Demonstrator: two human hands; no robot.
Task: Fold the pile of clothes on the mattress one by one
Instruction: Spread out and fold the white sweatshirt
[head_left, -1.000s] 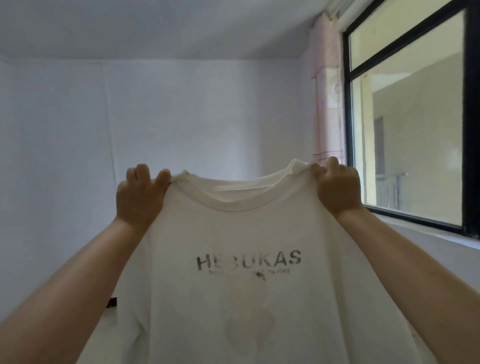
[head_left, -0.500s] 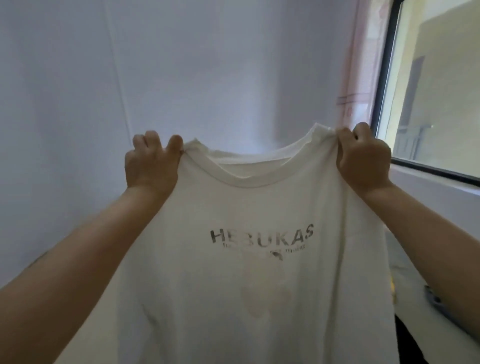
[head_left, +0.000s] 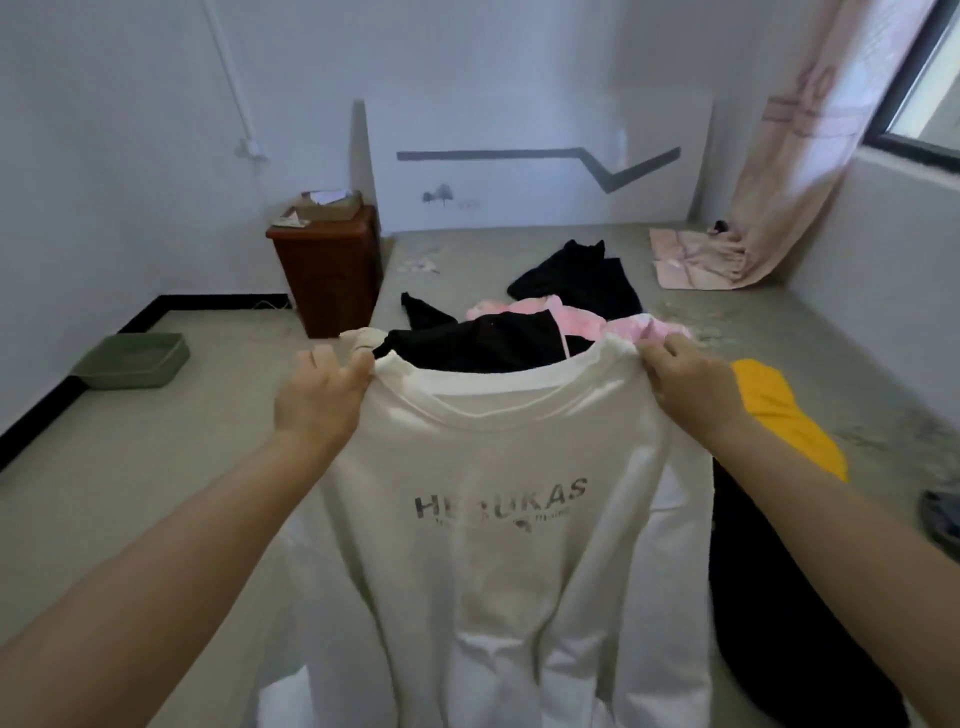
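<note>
Shirt (head_left: 498, 545), white with dark lettering, hangs spread in front of the person, above the near end of the mattress (head_left: 810, 332). The left hand (head_left: 319, 397) and the right hand (head_left: 693, 387) each hold a closed grip on one shoulder seam, either side of the collar. Beyond the shirt lie black (head_left: 576, 278), pink (head_left: 587, 319) and yellow (head_left: 784, 415) garments, unfolded. The step in hand appears to be squaring the shirt. The next move likely calls for laying it flat on a bare part of the mattress.
</note>
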